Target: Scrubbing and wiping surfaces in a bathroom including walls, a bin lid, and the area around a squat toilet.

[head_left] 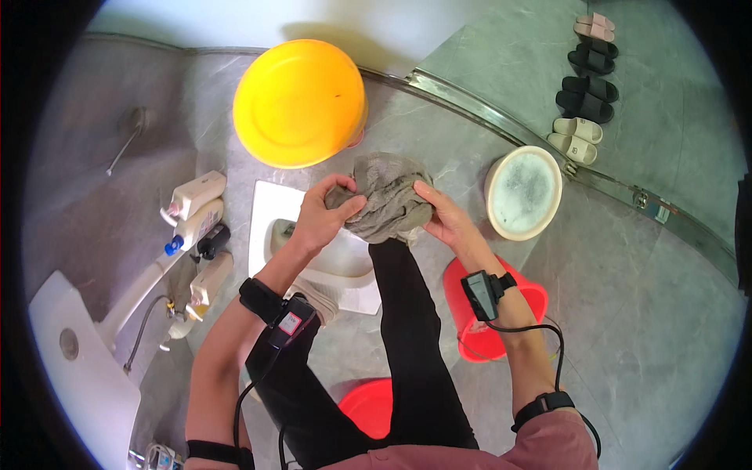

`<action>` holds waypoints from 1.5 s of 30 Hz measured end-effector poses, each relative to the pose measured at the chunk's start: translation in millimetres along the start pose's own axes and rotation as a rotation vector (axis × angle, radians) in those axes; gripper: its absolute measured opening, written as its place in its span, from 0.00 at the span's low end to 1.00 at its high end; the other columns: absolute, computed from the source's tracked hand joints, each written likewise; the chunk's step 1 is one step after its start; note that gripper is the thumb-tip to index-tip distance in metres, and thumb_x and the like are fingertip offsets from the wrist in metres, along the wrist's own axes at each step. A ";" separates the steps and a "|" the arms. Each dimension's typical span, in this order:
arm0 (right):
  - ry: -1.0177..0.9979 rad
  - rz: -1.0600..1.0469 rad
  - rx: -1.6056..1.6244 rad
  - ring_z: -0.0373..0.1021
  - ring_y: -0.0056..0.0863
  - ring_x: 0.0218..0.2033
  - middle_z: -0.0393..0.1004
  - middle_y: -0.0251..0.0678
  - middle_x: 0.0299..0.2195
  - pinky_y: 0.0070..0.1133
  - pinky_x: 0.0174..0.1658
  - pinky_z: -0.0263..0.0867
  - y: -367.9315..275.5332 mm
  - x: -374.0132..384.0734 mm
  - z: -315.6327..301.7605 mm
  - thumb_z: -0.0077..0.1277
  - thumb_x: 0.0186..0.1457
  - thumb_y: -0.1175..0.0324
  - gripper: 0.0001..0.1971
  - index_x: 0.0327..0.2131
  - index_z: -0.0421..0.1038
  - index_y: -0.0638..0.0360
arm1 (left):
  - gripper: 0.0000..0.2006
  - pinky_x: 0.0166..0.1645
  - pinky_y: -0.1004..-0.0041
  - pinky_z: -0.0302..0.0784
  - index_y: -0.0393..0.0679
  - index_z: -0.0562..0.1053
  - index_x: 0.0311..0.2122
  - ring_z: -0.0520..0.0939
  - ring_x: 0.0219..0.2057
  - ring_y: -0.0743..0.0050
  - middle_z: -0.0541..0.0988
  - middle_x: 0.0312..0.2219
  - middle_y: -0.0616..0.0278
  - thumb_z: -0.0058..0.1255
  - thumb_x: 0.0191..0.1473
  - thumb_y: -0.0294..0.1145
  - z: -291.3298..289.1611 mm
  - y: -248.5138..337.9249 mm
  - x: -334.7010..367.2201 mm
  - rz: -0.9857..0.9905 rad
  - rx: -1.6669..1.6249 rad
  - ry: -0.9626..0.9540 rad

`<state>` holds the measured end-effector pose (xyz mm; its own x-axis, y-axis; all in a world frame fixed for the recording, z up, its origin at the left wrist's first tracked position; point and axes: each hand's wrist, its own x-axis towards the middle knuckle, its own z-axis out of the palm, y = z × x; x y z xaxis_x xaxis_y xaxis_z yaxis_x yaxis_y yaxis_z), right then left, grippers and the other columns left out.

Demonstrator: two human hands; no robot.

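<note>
A crumpled grey-brown cloth (389,192) hangs bunched between my two hands, in front of my knees. On its left side, my left hand (321,219) is closed, thumb and fingers pinching the fabric. My right hand (446,215) grips the opposite edge, its fingers lying along the folds. Part of each hand's grip is hidden by the bunched fabric. Below and to the left of the cloth is a white squat toilet (262,207) set in the floor.
Beyond the cloth stands a large round yellow tub (298,102). A cream basin (491,196) of foamy water is at right, with a red bucket (534,301) nearer. A red basin (368,407) sits between my legs. Bottles (200,192) and a white sink (86,376) line the left; slippers (576,139) lie far right.
</note>
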<state>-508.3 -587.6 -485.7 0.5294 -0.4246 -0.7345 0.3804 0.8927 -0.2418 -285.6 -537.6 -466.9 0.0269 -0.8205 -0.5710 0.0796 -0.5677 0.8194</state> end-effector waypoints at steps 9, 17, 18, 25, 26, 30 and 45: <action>0.140 0.146 -0.758 0.68 0.26 0.43 0.69 0.41 0.43 0.21 0.48 0.64 -57.2 59.8 -97.0 0.54 0.49 0.66 0.23 0.45 0.62 0.72 | 0.08 0.35 0.81 0.65 0.41 0.67 0.30 0.69 0.29 0.85 0.68 0.26 0.71 0.51 0.42 0.20 7.1 -105.1 111.2 0.283 0.078 -0.051; 0.240 0.087 -0.896 0.69 0.18 0.36 0.72 0.35 0.39 0.18 0.33 0.67 -83.8 118.9 -144.2 0.57 0.45 0.54 0.29 0.43 0.66 0.69 | 0.06 0.41 0.79 0.69 0.42 0.62 0.34 0.69 0.37 0.79 0.66 0.33 0.66 0.44 0.51 0.25 6.9 -175.8 168.3 0.122 0.100 -0.203; 0.254 0.001 -0.794 0.69 0.18 0.36 0.71 0.36 0.39 0.18 0.33 0.67 -88.7 123.8 -150.6 0.56 0.46 0.53 0.29 0.44 0.65 0.69 | 0.07 0.40 0.75 0.72 0.42 0.61 0.36 0.70 0.37 0.76 0.65 0.35 0.63 0.43 0.52 0.27 10.6 -181.7 171.0 -0.021 -0.101 -0.189; 0.155 -0.333 -0.518 0.69 0.27 0.39 0.71 0.38 0.40 0.23 0.41 0.67 -111.2 123.4 -160.3 0.44 0.56 0.58 0.20 0.43 0.64 0.66 | 0.12 0.34 0.72 0.76 0.41 0.64 0.39 0.74 0.31 0.74 0.69 0.32 0.62 0.45 0.53 0.36 -48.1 -210.1 180.3 -0.139 0.324 -0.442; 0.180 -0.569 -0.444 0.70 0.27 0.38 0.71 0.38 0.39 0.23 0.41 0.67 -113.9 125.2 -160.3 0.45 0.55 0.59 0.19 0.43 0.64 0.66 | 0.11 0.33 0.73 0.76 0.41 0.65 0.38 0.74 0.31 0.75 0.70 0.30 0.63 0.46 0.52 0.36 -59.9 -207.8 173.8 -0.198 0.365 -0.433; 0.459 -1.113 -0.579 0.67 0.22 0.31 0.71 0.33 0.34 0.20 0.36 0.63 -119.2 155.5 -161.0 0.51 0.51 0.61 0.13 0.35 0.68 0.61 | 0.11 0.32 0.73 0.75 0.42 0.67 0.38 0.74 0.32 0.76 0.73 0.29 0.63 0.47 0.52 0.37 -105.4 -204.6 166.2 -0.277 0.573 -0.429; 0.908 -1.203 -1.908 0.62 0.44 0.40 0.67 0.45 0.35 0.36 0.43 0.58 -112.1 268.6 -265.3 0.43 0.49 0.65 0.16 0.41 0.67 0.60 | 0.16 0.35 0.71 0.76 0.39 0.67 0.46 0.76 0.36 0.68 0.74 0.36 0.57 0.44 0.55 0.37 -172.9 -189.1 147.5 -0.221 0.671 -0.232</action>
<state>-609.9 -761.6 -824.1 0.1859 -0.9522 0.2425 -0.9315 -0.2493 -0.2650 -124.4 -539.6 -714.7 -0.1362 -0.6337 -0.7615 -0.5689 -0.5793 0.5838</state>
